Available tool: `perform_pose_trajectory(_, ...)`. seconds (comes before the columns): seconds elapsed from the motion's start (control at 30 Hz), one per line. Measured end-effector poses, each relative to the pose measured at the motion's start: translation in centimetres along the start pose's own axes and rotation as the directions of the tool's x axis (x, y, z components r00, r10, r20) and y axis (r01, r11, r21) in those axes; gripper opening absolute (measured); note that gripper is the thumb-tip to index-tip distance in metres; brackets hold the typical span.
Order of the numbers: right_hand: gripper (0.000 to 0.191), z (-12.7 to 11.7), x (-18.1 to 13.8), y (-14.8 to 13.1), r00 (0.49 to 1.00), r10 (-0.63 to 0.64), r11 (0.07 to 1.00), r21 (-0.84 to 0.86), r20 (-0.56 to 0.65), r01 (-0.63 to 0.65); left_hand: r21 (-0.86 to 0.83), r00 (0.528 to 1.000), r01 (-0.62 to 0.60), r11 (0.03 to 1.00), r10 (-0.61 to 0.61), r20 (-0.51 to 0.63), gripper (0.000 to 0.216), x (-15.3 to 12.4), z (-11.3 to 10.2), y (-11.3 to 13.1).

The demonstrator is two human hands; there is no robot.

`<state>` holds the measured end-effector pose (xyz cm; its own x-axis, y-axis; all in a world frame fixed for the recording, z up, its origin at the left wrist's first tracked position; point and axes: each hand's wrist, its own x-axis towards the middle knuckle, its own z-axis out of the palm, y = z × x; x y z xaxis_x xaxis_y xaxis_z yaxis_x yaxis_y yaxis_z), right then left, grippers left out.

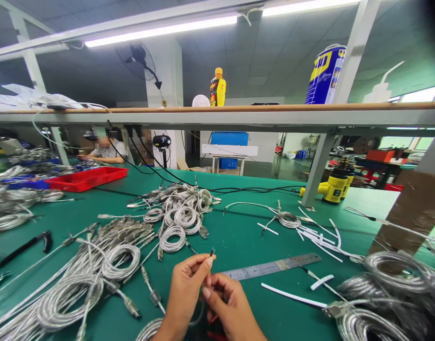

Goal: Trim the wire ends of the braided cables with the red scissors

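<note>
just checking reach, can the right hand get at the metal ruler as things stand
Probably yes: the metal ruler lies just beyond the right hand, with nothing seen across its visible part. That hand looks busy beside the left hand, so may need freeing first.

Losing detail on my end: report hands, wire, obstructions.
Left hand pinching thin wire near its tip. Right hand curled alongside, grip partly hidden. Ruler just beyond.
</note>
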<state>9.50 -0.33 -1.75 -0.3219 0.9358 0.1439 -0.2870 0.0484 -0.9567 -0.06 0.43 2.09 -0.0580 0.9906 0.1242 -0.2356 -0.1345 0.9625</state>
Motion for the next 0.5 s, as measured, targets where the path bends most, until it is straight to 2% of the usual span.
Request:
perform_pose_trajectory(0.27, 0.036, -1.05, 0.19, -0.36, 0.999, -0.015, 1.0, 0.013, -0.043, 0.016, 0.012, 0.988, 0.105, 0.994, -0.105, 0.117, 0.024, 0.53, -0.47, -0.35)
perform_pose_trajectory(0.5, 0.037, -0.68, 0.11, -0.16, 0.998, 0.012, 1.0, 0.027, -0.06, -0.011, 0.078, 0.994, 0.095, 0.992, -0.099, 0.047, 0.022, 0.43, -0.3, -0.34)
